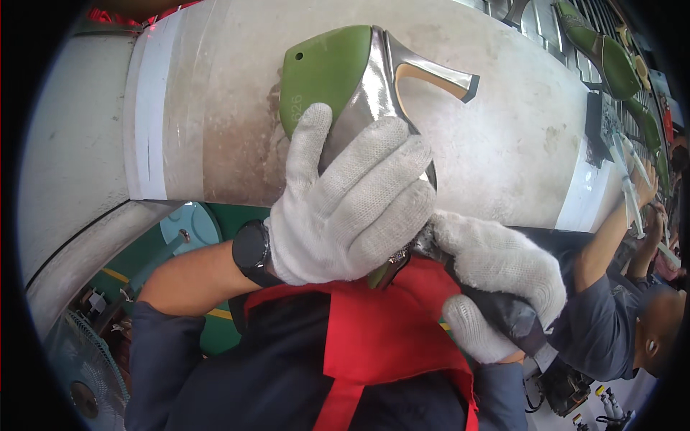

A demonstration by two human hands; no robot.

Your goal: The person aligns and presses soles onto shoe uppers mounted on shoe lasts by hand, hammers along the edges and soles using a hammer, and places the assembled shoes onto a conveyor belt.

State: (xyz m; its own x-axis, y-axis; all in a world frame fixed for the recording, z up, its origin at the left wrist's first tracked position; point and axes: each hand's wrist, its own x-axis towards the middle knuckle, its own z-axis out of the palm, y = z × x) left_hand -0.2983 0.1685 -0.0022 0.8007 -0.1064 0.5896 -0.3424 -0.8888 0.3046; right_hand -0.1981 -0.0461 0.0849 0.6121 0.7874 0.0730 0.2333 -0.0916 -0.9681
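Note:
A metallic silver high-heeled shoe [372, 86] lies across the pale work surface, fitted on a green shoe last [323, 68]. Its heel points away to the upper right. My left hand [352, 208], in a white knit glove, is closed over the shoe's side, thumb against the green last. The toe end pokes out below my palm, near my red apron. Also gloved, my right hand [503, 276] grips a dark-handled tool [503, 312] with a flat metal end pointing to the lower right. The tool's other end is close to the toe, largely hidden by my gloves.
More shoes on green lasts [618, 68] stand on a metal roller rack at the far right. A co-worker [604, 316] sits there, an arm reaching toward thin white sticks. At lower left are a round blue stool [190, 226] and a fan [83, 366].

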